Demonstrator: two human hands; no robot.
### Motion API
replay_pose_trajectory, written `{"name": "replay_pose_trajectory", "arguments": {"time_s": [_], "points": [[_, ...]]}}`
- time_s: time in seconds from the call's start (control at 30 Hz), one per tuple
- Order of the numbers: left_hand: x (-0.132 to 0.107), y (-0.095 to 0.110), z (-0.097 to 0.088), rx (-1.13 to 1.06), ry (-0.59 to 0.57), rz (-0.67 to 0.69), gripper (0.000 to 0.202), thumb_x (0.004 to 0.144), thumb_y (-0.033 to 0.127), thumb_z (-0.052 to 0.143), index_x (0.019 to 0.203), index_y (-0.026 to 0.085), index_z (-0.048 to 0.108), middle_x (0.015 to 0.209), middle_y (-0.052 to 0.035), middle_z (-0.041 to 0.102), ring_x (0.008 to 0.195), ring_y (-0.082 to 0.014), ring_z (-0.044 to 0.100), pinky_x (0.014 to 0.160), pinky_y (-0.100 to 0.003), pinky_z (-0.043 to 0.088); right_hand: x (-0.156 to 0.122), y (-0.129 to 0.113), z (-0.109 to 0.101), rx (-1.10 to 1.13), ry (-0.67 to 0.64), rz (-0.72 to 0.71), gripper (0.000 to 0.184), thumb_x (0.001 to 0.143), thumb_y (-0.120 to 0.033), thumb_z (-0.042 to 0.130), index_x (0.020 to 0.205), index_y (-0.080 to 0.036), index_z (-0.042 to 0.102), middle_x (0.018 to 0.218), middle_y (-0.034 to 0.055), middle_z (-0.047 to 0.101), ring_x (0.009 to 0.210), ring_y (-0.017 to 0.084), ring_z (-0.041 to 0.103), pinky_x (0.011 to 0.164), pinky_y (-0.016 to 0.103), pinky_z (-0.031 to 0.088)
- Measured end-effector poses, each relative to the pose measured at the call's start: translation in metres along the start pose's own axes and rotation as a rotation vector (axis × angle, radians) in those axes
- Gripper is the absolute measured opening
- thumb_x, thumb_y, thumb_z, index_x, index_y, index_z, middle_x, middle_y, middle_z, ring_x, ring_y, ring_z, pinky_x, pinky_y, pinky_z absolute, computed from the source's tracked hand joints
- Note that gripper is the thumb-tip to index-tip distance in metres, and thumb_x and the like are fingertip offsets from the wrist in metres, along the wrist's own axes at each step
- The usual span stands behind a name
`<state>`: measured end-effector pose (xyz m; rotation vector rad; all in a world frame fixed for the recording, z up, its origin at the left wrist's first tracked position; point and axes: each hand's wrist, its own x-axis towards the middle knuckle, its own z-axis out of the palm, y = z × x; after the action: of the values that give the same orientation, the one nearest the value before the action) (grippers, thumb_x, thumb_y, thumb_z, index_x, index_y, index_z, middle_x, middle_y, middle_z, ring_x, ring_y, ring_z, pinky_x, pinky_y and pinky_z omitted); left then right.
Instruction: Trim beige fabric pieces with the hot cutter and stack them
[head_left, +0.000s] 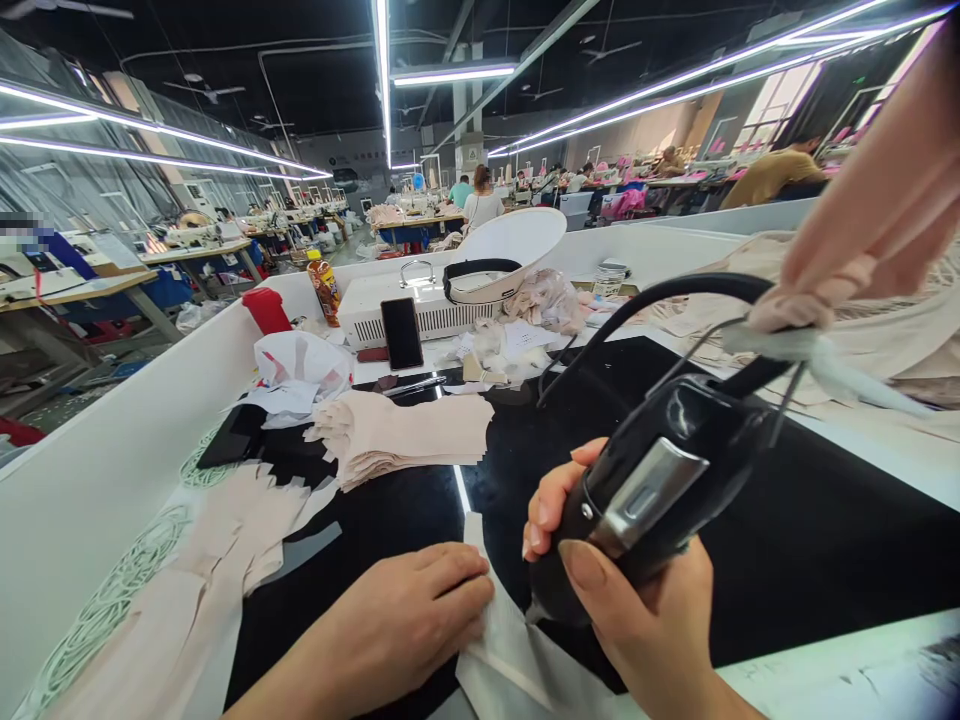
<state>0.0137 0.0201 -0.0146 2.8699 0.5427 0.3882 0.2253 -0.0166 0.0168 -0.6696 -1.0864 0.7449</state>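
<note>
My right hand (637,600) is wrapped round a black hand-held power tool (667,470) with a silver switch plate, tilted so its small tip points down and left. The tip is at the edge of a pale fabric piece (510,640) on the black glossy work surface (810,500). From the left, my left hand (420,610) holds the same piece down with its fingers bent and close together; its thumb is hidden. Beyond the hands lies a stack of pale pink fabric pieces (412,430).
The tool's black cable (645,295) loops up beside a hanging pink cloth (877,190). More cut fabric (225,540) lies at left. Behind stand a phone (403,333), a white vented box (367,312), a bottle (324,287) and a plastic bag (300,370). White walls (127,430) border the table.
</note>
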Motion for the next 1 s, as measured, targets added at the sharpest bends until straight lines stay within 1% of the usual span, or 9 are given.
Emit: {"name": "replay_pose_trajectory", "arguments": {"time_s": [0.13,0.2,0.27,0.33,0.53,0.63,0.7,0.83,1.0], "points": [[0.000,0.005,-0.003,0.018,-0.020,-0.001,0.038,0.115,0.051,0.046,0.136,0.024,0.062,0.134,-0.0125,0.068,0.123,-0.0256,0.070,0.105,-0.037,0.061,-0.002,-0.001,-0.004,-0.004,-0.054,0.030,0.023,0.098,-0.034,0.080,0.114,-0.031,0.064,0.087,-0.0004,0.070,0.069,0.015,0.069,0.064,0.028,0.064],[-0.001,0.007,-0.002,0.053,-0.039,0.012,0.050,0.113,0.062,0.041,0.139,0.025,0.062,0.131,-0.0141,0.067,0.117,-0.0278,0.071,0.103,-0.042,0.061,-0.003,-0.001,-0.006,0.007,-0.064,0.045,0.028,0.098,-0.034,0.080,0.120,-0.032,0.063,0.087,-0.0001,0.070,0.068,0.015,0.068,0.063,0.029,0.063],[-0.002,0.008,0.000,0.081,-0.050,0.024,0.058,0.111,0.068,0.036,0.143,0.025,0.060,0.132,-0.0160,0.067,0.116,-0.0298,0.071,0.105,-0.049,0.060,-0.003,-0.001,-0.007,0.015,-0.060,0.053,0.031,0.098,-0.034,0.080,0.123,-0.032,0.062,0.087,-0.0003,0.070,0.067,0.015,0.067,0.062,0.029,0.062],[-0.005,0.008,0.003,0.096,-0.052,0.025,0.058,0.110,0.068,0.038,0.146,0.027,0.058,0.136,-0.0168,0.066,0.118,-0.0306,0.071,0.109,-0.053,0.058,-0.003,-0.001,-0.008,0.025,-0.054,0.059,0.033,0.098,-0.035,0.081,0.125,-0.032,0.062,0.087,-0.0005,0.069,0.068,0.015,0.067,0.063,0.030,0.062],[-0.010,0.007,0.010,0.100,-0.070,0.020,0.054,0.107,0.064,0.053,0.147,0.028,0.058,0.140,-0.0174,0.064,0.121,-0.0319,0.070,0.111,-0.055,0.056,-0.003,-0.005,-0.005,0.057,-0.033,0.099,0.037,0.094,-0.038,0.085,0.124,-0.032,0.063,0.085,-0.0001,0.070,0.068,0.015,0.067,0.064,0.030,0.060],[-0.010,0.009,0.011,0.108,-0.065,0.014,0.054,0.104,0.060,0.064,0.147,0.028,0.057,0.143,-0.0180,0.062,0.127,-0.0335,0.068,0.112,-0.054,0.055,-0.004,-0.009,-0.001,0.064,0.043,0.131,0.038,0.091,-0.044,0.087,0.119,-0.030,0.066,0.082,-0.0005,0.068,0.067,0.015,0.064,0.060,0.028,0.057],[-0.009,0.011,0.012,0.098,-0.057,0.008,0.054,0.102,0.057,0.069,0.145,0.027,0.058,0.142,-0.0175,0.063,0.129,-0.0332,0.067,0.114,-0.053,0.054,-0.003,-0.009,-0.001,0.063,0.047,0.137,0.037,0.091,-0.043,0.087,0.118,-0.030,0.066,0.081,-0.0003,0.068,0.068,0.016,0.065,0.060,0.029,0.059],[-0.007,0.014,0.015,0.078,-0.027,-0.007,0.050,0.104,0.058,0.067,0.142,0.028,0.058,0.139,-0.0158,0.063,0.127,-0.0315,0.067,0.114,-0.052,0.054,0.004,-0.005,-0.007,0.054,-0.033,0.096,0.031,0.095,-0.038,0.084,0.120,-0.031,0.066,0.082,0.0000,0.069,0.068,0.017,0.067,0.062,0.033,0.063],[-0.006,0.015,0.017,0.064,0.022,-0.022,0.049,0.105,0.062,0.063,0.141,0.029,0.059,0.137,-0.0148,0.062,0.124,-0.0292,0.068,0.114,-0.049,0.053,0.011,-0.003,-0.008,0.034,0.002,0.080,0.029,0.094,-0.037,0.084,0.118,-0.031,0.067,0.083,-0.0012,0.069,0.068,0.017,0.066,0.063,0.033,0.064]]}}
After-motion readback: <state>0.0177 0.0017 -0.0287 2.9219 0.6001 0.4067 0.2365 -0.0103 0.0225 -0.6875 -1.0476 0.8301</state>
